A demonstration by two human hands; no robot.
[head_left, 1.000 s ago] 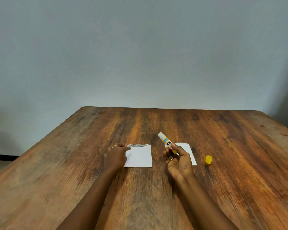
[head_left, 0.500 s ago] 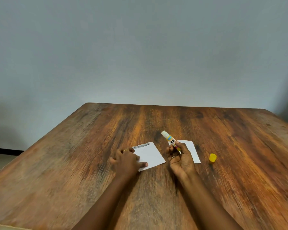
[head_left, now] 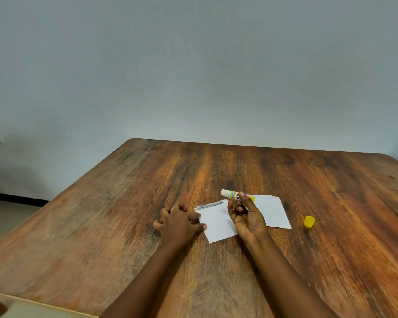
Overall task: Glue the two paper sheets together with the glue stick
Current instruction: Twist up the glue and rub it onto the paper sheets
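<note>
Two white paper sheets lie on the wooden table (head_left: 285,271). The left sheet (head_left: 217,222) is turned at an angle and has a grey printed strip along its far edge. My left hand (head_left: 178,222) rests on its left edge with fingers pressing down. The right sheet (head_left: 272,211) lies flat behind my right hand (head_left: 246,218). That hand is shut on the uncapped glue stick (head_left: 232,195), which is held above the sheets and tilts up to the left, its white tip pointing away.
The yellow glue cap (head_left: 309,221) stands on the table to the right of the right sheet. A pale wall rises behind the table. The table's left edge runs diagonally, with floor beyond it.
My left hand has turned and slid the left sheet toward the right sheet. The glue stick has tipped lower and more to the left. The view has shifted left.
</note>
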